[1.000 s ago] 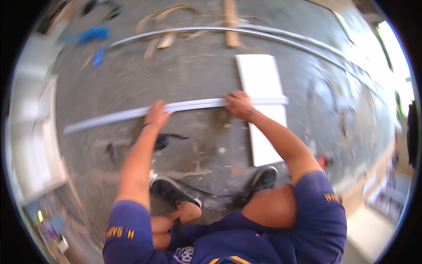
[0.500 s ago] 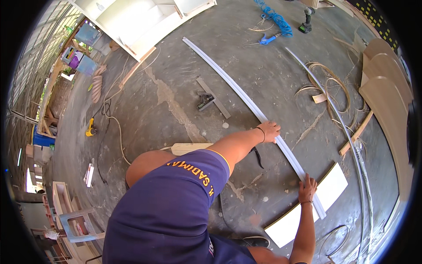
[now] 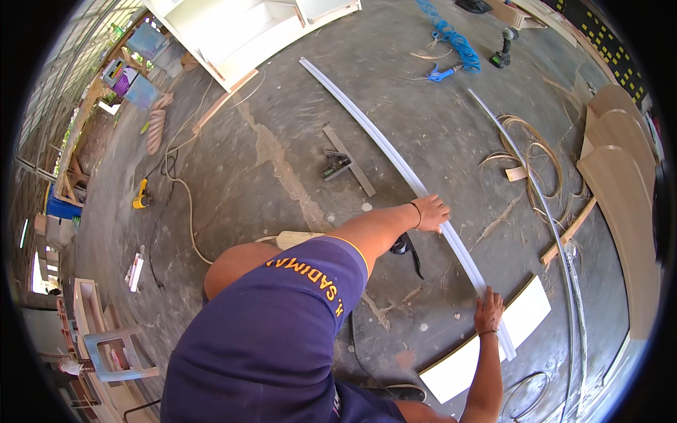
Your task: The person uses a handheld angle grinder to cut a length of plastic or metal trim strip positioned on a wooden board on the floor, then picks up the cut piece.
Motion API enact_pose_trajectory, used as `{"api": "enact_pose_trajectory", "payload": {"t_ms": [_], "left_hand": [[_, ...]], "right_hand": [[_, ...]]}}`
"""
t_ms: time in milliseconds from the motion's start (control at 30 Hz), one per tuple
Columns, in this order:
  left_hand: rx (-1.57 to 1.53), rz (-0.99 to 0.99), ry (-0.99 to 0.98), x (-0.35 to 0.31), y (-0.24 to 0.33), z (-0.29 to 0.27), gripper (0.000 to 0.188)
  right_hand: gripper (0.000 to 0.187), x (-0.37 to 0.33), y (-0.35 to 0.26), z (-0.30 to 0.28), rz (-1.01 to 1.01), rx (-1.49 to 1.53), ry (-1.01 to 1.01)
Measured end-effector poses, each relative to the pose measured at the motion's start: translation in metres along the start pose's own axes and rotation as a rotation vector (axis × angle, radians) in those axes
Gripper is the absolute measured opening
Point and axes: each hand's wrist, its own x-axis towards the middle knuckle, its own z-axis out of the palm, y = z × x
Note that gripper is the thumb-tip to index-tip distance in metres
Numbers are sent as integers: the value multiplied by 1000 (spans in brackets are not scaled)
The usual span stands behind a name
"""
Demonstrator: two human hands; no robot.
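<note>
A long, pale ridged metal profile [image 3: 367,123] lies diagonally across the concrete floor. My left hand [image 3: 430,212] is closed around it near the middle, fingers curled over its far edge. Farther down, my right hand [image 3: 488,311] grips the same profile close to its near end, fingers curled over the top. Beneath that end lies a white rectangular board [image 3: 530,308], which the profile crosses. A dark tool with a curved black handle [image 3: 413,259] is partly hidden below my left forearm. A combination square [image 3: 350,162] rests on the floor left of the profile.
A thinner metal strip [image 3: 518,148] runs along the right, beside coiled edging [image 3: 546,144] and curved brown panels [image 3: 620,197]. Behind are a blue air hose [image 3: 462,53], a cordless drill [image 3: 503,49] and a white cabinet [image 3: 247,42]. A yellow tool [image 3: 142,195] lies left.
The view has shifted slightly. Both hands keep their hold on the profile, and its near end appears a little farther left; I cannot tell whether the profile itself moved.
</note>
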Motion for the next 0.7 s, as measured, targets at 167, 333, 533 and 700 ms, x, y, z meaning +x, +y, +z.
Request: {"api": "enact_pose_trajectory", "payload": {"t_ms": [167,333,533,700], "left_hand": [[28,127,35,-8,-21,-29,46],[-207,224,88,-29,-30,-60,50],[-295,168,-41,-103,-22,-102,56],[-312,-55,-124,-151,-33,-94,55]], "right_hand": [[53,19,-3,-45,-123,-30,73],[55,21,-17,-100,-225,-52,95],[51,26,-60,-128,-339,85,-19],[48,65,-92,-130,-411,-7,-9]]}}
